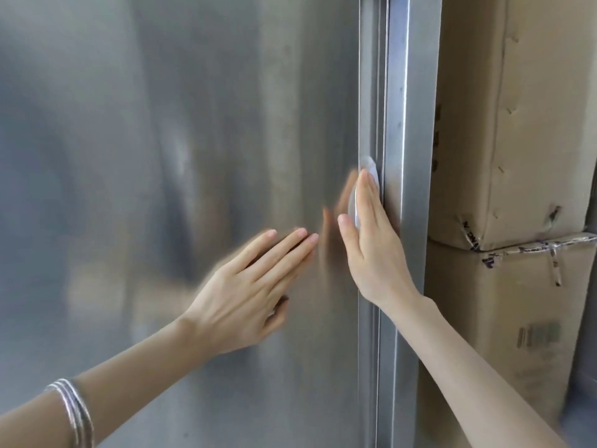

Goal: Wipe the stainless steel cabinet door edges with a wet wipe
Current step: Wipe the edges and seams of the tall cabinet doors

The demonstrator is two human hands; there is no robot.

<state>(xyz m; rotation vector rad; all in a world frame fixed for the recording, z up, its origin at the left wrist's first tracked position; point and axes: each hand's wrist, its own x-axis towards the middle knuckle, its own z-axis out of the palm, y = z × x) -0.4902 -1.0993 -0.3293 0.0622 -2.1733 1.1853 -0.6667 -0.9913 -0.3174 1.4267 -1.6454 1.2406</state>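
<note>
A brushed stainless steel cabinet door (161, 156) fills the left and middle of the view. Its right edge (371, 92) runs top to bottom beside a steel frame post (408, 92). My right hand (371, 244) lies flat on that edge, fingers pointing up, pressing a white wet wipe (368, 171) against the metal. Only the wipe's top and a strip under the palm show. My left hand (255, 286) rests flat on the door face, fingers spread slightly, holding nothing. Silver bangles (76, 412) circle the left wrist.
Two stacked cardboard boxes (517, 124) stand right of the steel post, close against it, the lower box (504, 334) taped and bearing a barcode. The door surface reflects both hands faintly.
</note>
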